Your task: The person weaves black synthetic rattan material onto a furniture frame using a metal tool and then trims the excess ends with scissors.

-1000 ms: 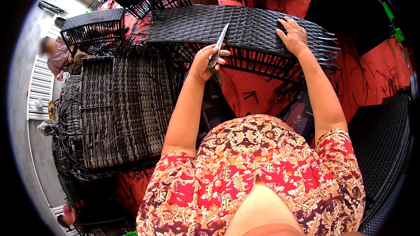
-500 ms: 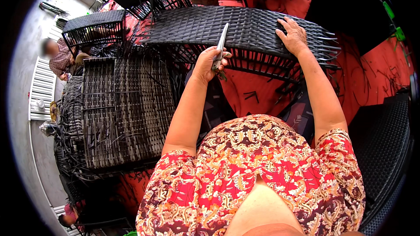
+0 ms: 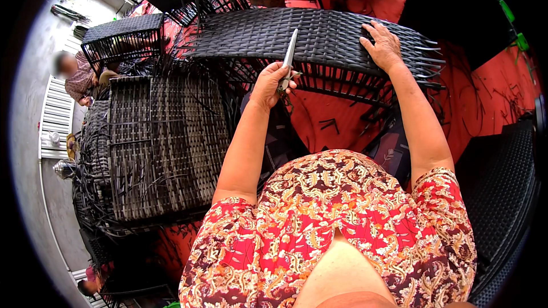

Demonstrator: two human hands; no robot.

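A long black woven wicker panel on a slatted frame lies across the space in front of me. My left hand is wrapped around a pair of silver scissors at the panel's near edge, with the pointed blades upward and together. Part of the handles is hidden by my fingers. Near the panel's right end, my right hand rests on the weave with its fingers spread and holds nothing. Loose strand ends stick out past that end.
A large grey-brown woven piece stands at my left, with loose strands around it. Beyond it sits another person by a smaller black woven frame. Strand scraps lie on the red floor covering. Black woven panels stand at right.
Almost nothing differs. My left hand and the scissors have shifted very slightly; my right hand stays in place on the panel.
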